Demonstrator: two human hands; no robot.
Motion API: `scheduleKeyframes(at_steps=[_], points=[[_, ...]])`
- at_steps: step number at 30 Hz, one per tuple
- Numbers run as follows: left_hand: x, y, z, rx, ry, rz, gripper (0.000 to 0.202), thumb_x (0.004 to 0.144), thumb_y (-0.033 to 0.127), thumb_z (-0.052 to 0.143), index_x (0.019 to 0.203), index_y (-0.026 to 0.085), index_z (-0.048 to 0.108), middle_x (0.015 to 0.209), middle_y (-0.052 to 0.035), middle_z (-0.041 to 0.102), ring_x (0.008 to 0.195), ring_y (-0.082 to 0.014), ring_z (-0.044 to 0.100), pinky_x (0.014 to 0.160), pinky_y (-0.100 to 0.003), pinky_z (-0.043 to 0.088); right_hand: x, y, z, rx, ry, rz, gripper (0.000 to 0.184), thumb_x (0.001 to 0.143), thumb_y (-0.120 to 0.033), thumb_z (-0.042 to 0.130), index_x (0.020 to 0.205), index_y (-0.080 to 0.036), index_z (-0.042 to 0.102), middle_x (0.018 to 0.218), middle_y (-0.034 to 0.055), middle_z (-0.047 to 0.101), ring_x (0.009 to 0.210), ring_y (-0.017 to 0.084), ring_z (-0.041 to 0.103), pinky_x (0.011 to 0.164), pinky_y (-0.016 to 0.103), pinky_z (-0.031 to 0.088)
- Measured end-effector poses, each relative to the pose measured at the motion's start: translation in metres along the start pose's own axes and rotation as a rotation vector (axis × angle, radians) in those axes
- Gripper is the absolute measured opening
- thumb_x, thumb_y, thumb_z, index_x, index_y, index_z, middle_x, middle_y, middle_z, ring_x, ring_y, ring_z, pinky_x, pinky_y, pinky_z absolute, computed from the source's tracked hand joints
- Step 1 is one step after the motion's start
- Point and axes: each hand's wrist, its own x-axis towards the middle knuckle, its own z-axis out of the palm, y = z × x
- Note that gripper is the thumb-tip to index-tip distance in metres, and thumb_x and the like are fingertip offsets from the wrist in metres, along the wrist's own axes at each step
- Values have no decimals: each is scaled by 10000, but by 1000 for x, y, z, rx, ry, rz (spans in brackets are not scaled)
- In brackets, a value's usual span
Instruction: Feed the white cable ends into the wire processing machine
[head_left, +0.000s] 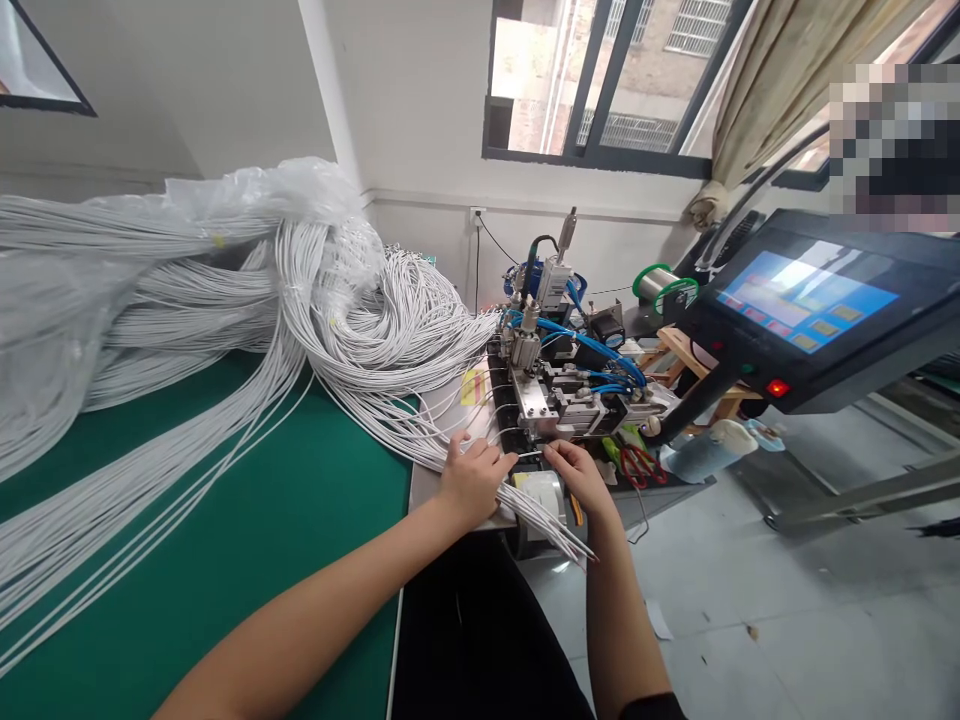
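A short stretch of white cable (530, 455) spans the gap between my two hands at the front of a small bench machine (534, 395). My left hand (472, 482) is closed on this cable with thumb and forefinger, its palm resting over a bundle of white cables (544, 520). The bundle's tips stick out to the lower right, towards my right forearm. At the cable's end, my right hand (577, 478) pinches it with thumb and fingertips. Several other cables run into the machine's black rail (510, 425), just beyond my left fingers.
Thick loops of white cable (405, 320), partly under clear plastic (330, 200), cover the green table (322, 560). A touchscreen panel (810, 300) juts out at right. Behind the machine stands a solder wire spool (660, 285). Red-handled scissors (641, 465) lie beside my right hand.
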Motion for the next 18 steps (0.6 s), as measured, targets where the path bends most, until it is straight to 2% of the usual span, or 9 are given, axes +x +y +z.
scheduleKeyframes(at_steps=[3, 9, 14, 18], points=[[0, -1, 0, 5, 4, 9, 421, 702, 108, 528, 1088, 235, 640, 805, -38, 665, 833, -222, 564, 907, -453, 256, 0, -3, 0, -42, 18, -33, 347, 846, -476, 546, 661, -195, 461, 635, -21, 407, 618, 128, 374, 562, 245, 335], [0, -2, -1, 22, 18, 11, 371, 757, 152, 531, 1093, 252, 653, 809, -48, 669, 824, -224, 560, 909, -450, 262, 1, 1, 3, -30, 58, -58, 348, 836, -467, 552, 641, -196, 453, 625, -23, 403, 612, 129, 378, 568, 249, 335], [1, -2, 0, 27, 12, 11, 359, 754, 146, 539, 1071, 253, 668, 817, -50, 672, 839, -231, 556, 918, -458, 273, 1, 3, 4, 56, 36, 11, 352, 803, -477, 576, 628, -194, 462, 610, -34, 405, 588, 121, 376, 550, 244, 317], [0, -2, 3, 17, 20, -1, 390, 717, 117, 548, 1061, 248, 676, 847, -50, 680, 865, -232, 555, 937, -465, 269, 2, 1, 3, 97, 23, 66, 269, 769, -407, 579, 635, -189, 496, 614, -32, 412, 595, 120, 373, 536, 233, 303]])
